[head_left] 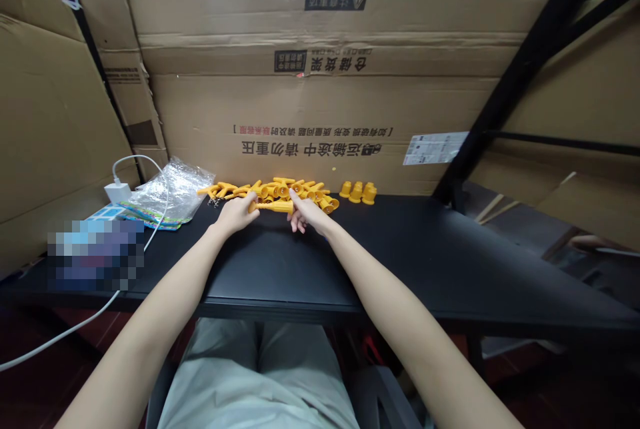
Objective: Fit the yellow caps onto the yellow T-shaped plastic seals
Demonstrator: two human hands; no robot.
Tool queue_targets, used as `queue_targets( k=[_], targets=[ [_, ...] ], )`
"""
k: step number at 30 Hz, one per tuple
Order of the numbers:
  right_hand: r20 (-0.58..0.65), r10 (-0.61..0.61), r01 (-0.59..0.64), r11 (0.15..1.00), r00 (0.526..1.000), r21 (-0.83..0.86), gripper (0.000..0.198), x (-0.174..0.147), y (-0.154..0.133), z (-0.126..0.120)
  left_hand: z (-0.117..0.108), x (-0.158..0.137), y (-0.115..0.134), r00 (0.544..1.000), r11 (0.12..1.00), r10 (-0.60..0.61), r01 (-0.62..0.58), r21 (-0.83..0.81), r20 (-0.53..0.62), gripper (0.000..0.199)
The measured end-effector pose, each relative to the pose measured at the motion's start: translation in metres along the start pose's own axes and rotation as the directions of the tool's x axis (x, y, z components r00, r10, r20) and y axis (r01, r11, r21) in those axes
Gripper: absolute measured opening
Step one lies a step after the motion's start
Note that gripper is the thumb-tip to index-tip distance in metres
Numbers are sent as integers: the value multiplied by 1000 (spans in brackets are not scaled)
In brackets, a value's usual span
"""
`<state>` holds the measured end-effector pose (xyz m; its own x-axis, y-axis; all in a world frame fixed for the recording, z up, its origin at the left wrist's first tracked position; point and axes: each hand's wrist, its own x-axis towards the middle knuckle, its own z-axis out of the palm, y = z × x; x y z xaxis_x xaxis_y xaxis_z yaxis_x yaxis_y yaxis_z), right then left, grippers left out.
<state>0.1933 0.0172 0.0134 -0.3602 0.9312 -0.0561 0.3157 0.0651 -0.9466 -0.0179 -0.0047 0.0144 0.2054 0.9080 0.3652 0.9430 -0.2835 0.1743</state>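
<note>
A yellow plastic piece (276, 206), narrow at its left end and thicker and ribbed toward the right, lies level between my two hands. My left hand (238, 214) is closed round the narrow end. At the thick end, my right hand (311, 211) pinches it with thumb and forefinger, its other fingers loosely curled below. Right behind the hands is a heap of yellow plastic pieces (284, 181), some T-shaped, others with open cup-like ends. Small dark metal bits (215, 202) sit at the heap's left end. Several yellow cups (357, 190) stand upside down to the right of it.
The black table (280, 269) runs up to a cardboard wall (320, 102). On the left are a clear plastic bag (173, 189), a white charger (117, 193) with its cable, and a blurred-out object (95, 254). A black metal frame (505, 96) rises at the right.
</note>
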Motion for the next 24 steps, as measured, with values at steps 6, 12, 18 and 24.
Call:
queue_targets(
  k=[6, 12, 18, 24],
  targets=[
    [19, -47, 47, 999, 999, 6, 44, 5, 4, -11, 4, 2, -6, 999, 999, -39, 39, -28, 8, 26],
    [24, -170, 171, 985, 985, -24, 35, 7, 11, -13, 7, 2, -13, 1000, 997, -23, 22, -76, -8, 25],
    [1, -141, 141, 990, 990, -15, 30, 10, 13, -5, 10, 2, -19, 1000, 992, 11, -11, -122, 5, 33],
    [4, -135, 135, 990, 991, 32, 30, 9, 12, -6, 11, 2, -20, 1000, 982, 28, -27, -185, 0, 37]
  ],
)
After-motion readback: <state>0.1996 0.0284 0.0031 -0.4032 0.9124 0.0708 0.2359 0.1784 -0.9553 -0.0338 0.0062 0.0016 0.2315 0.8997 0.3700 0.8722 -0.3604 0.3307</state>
